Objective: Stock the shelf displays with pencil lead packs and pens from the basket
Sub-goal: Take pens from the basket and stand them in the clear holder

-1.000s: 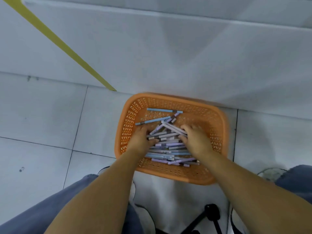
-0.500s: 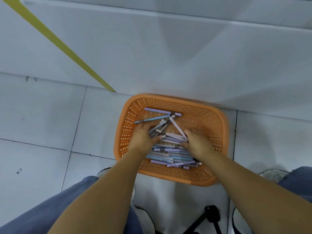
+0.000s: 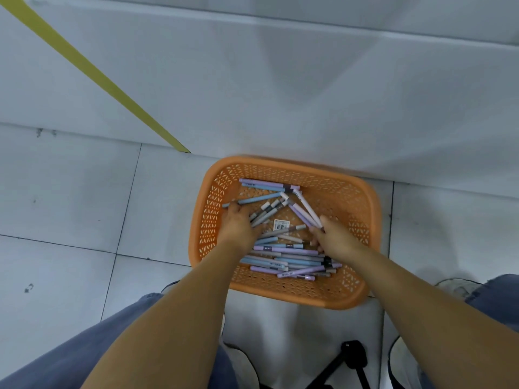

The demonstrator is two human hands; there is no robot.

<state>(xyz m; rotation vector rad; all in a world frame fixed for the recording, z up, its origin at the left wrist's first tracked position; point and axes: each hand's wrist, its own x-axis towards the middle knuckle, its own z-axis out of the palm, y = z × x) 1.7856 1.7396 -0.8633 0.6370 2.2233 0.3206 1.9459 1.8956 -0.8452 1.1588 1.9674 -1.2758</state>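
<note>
Toward five o'clock on the tiled floor (image 3: 70,192), an orange latticed plastic basket (image 3: 361,197) holds many pastel pens (image 3: 283,259). At its nine o'clock the left hand (image 3: 238,224) curls round grey pens (image 3: 266,211); at three o'clock the right hand (image 3: 334,238) pinches lilac pens (image 3: 304,210). Stocking seems barely begun.

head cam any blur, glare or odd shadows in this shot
Head view: soft, even light, no glare; a faint wedge-shaped shadow on the white panel behind the orange basket; pens sharp, basket's right rim slightly smeared; wide-angle lens bends the floor joints.
</note>
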